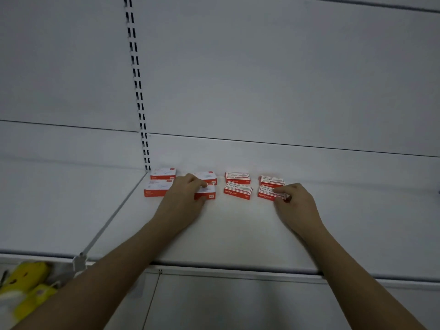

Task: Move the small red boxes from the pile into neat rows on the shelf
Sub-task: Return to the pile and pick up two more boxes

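Boxes: eight small red-and-white boxes lie flat on the white shelf [238, 229], set in four columns of two, a back row against the rear panel and a front row just before it.
Column 1: back box [163, 173] and front box [157, 188], at the far left beside the slotted upright [139, 96]; pale faces up, nearly touching each other.
Column 2: back box [207, 177], partly hidden by fingers, and front box [206, 193], under the left hand.
Column 3: back box [237, 178] and front box [238, 191]; printed faces up, a narrow gap between them, no hand on either.
Column 4: back box [272, 181] and front box [268, 193], at the far right; the front one is partly covered by the right hand.
Left hand: the left hand [187, 198] pinches the column 2 front box, fingers curled over its top and thumb against its near edge.
Right hand: the right hand [295, 201] grasps the column 4 front box at its right end, curled fingers on top and thumb at the near side.
Arms: two bare forearms reach in across the shelf's front lip.
Lower left: blurred yellow items [28, 289] below the shelf; what they are cannot be told.
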`<state>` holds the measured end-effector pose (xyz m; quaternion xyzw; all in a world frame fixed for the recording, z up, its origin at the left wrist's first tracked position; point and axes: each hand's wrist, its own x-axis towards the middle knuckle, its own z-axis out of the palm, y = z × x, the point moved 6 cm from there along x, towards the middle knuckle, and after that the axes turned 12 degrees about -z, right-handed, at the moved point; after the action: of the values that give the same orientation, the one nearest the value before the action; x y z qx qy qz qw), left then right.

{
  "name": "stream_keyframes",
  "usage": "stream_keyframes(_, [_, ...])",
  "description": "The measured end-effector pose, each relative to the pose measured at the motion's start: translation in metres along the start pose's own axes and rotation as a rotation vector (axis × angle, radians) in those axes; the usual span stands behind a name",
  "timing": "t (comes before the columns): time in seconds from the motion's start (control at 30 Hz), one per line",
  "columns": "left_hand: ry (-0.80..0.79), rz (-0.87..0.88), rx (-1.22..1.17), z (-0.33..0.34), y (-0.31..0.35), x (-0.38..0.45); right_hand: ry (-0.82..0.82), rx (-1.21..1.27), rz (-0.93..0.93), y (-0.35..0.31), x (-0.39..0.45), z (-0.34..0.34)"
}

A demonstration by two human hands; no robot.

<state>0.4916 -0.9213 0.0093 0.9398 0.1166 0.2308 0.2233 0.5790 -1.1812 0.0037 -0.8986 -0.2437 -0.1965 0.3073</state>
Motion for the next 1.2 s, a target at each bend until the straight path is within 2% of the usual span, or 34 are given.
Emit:
stream_keyframes(0.3, [-0.042,-0.040,-0.002,-0.011,0.012,-0.010,0.017,0.018,-0.001,-0.008,-0.001,-0.001])
stream_keyframes(0.47, [0.033,-0.114,0.118,-0.023,0.029,-0.036,0.090,0.062,0.014,-0.031,-0.004,-0.020])
stream_keyframes(0.53, [0.031,-0.144,0.162,-0.029,0.034,-0.048,0.021,0.115,-0.071,-0.057,-0.001,-0.022])
stream_keyframes(0.7, [0.003,-0.265,0.298,-0.071,0.028,-0.086,-0.438,0.266,-0.282,-0.141,-0.022,0.007])
stream_keyframes(0.77, [0.020,-0.357,0.324,-0.092,0.012,-0.110,-0.533,0.275,-0.355,-0.171,-0.038,0.017])
stream_keyframes(0.93, [0.006,-0.567,0.354,-0.145,-0.043,-0.173,-0.606,0.315,-0.474,-0.241,-0.075,0.036])
stream_keyframes(1.2, [0.041,-0.725,0.417,-0.255,-0.120,-0.236,-0.674,0.281,-0.671,-0.375,-0.108,0.065])
